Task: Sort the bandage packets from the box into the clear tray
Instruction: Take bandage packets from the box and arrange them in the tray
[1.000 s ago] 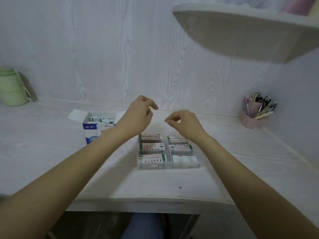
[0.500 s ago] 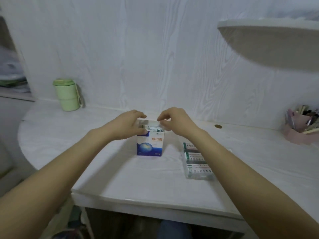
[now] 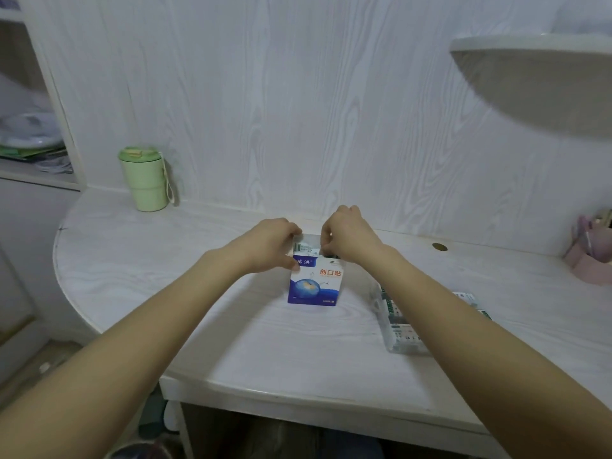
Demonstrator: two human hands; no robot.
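Note:
A blue and white bandage box (image 3: 315, 283) stands upright and open in the middle of the white table. White bandage packets (image 3: 306, 248) with green print show in its top opening. My left hand (image 3: 270, 243) grips the box's upper left side, thumb on the front face. My right hand (image 3: 349, 235) is over the opening, its curled fingers pinching packets inside the box. The clear tray (image 3: 399, 339) lies to the right of the box, holding several packets, and my right forearm covers much of it.
A green lidded cup (image 3: 144, 178) stands at the back left by the wall. A pink pen holder (image 3: 592, 256) sits at the far right. A rounded shelf (image 3: 543, 81) juts out above the right side. The table's curved front edge (image 3: 265, 392) is near me.
The view swung left from the tray to the box. Both hands moved from above the tray to the box; the left now holds its side and the right reaches into the opening.

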